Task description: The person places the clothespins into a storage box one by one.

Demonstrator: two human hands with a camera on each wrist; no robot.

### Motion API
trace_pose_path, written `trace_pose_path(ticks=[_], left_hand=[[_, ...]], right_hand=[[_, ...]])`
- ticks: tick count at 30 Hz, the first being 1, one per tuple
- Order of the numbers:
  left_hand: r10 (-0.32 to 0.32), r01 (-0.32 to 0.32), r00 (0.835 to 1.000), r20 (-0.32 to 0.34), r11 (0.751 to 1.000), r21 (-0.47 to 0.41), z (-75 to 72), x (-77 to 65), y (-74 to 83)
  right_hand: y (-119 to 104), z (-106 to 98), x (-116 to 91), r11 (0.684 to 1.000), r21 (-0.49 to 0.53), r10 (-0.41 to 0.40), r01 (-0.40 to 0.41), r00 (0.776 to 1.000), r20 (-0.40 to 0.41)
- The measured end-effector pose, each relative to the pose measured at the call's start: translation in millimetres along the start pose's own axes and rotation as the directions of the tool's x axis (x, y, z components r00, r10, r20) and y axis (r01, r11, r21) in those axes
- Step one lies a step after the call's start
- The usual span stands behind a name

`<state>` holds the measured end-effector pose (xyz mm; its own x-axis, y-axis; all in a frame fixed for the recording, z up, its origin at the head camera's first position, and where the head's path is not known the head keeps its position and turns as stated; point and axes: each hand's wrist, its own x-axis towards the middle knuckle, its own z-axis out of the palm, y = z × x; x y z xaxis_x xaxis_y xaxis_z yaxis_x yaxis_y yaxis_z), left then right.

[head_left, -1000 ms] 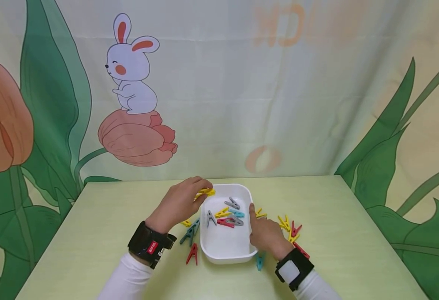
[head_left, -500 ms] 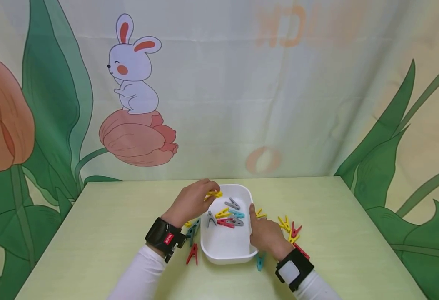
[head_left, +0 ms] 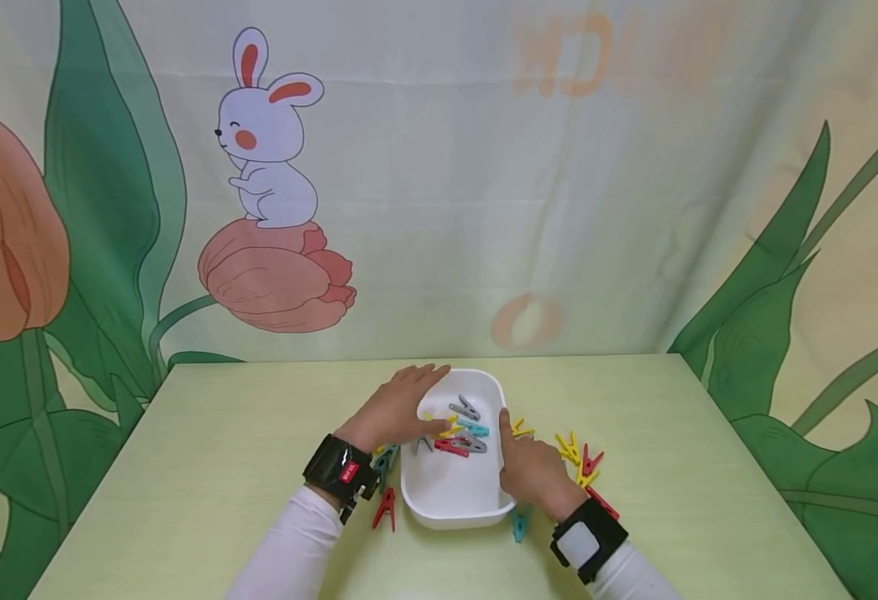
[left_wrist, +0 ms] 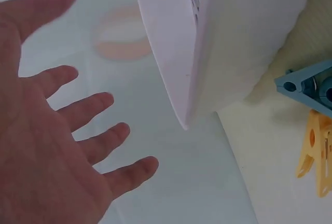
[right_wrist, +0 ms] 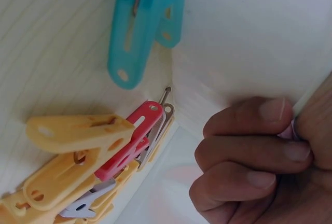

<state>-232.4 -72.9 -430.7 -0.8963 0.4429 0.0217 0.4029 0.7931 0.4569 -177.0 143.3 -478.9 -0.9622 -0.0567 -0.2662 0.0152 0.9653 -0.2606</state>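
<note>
Fingers (right_wrist: 244,153) curled, R-wrist cam only

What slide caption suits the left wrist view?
Left hand spread at the tub, blue peg and yellow peg on the table.

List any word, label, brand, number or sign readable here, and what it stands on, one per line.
Nothing can be read for certain.
Red tag on the left wrist strap: white lettering, too small to read.
Curtain, upper right: faint orange letters, too faded to read.
Curtain, lower down: pale orange ring; letter or picture, cannot tell.
Tub and clothespins: no readable writing.
</note>
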Motion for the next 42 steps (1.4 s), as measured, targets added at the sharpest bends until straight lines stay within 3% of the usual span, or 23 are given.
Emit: trace_pose_path(ticks=[4,10,16,22,28,36,42], left_hand=[[-0.017,0.016,0.999,0.042,0.999,0.029,1.0,-1.9,0.0],[0.011,-0.011,1.0,0.007,0.999,0.035,-3.6,-8.7,0.1],[0.063,-0.061,0.997,-0.043,0.997,0.054,-18.4,-27.0,-3.2],[0.047,-0.041,0.997,-0.065,0.996,0.078,-26.2,-46.4,-12.6],[0.047,-0.037,0.995,-0.092,0.994,0.102,-24.1,-64.7,-22.0],[-0.014,0.022,0.995,-0.1,0.997,0.077,-18.6,-79.7,-39.2],[-0.078,0.08,0.997,-0.029,0.993,0.081,-2.3,-83.4,-59.7]], right_hand=[[0,0,1,1.0,-0.006,0.0,0.0,1.0,-0.005],[0,0,1,1.0,-0.017,-0.006,0.006,1.0,-0.012],[1,1,1,1.0,-0.011,-0.012,0.012,1.0,-0.011],[3,1,1,1.0,-0.005,-0.01,0.01,1.0,-0.015],[0,0,-1,1.0,0.001,-0.011,0.011,1.0,-0.005],[-1,-1,-1,1.0,-0.003,0.0,0.0,1.0,-0.005],[-1,0,0,1.0,-0.022,-0.008,0.007,1.0,-0.01]])
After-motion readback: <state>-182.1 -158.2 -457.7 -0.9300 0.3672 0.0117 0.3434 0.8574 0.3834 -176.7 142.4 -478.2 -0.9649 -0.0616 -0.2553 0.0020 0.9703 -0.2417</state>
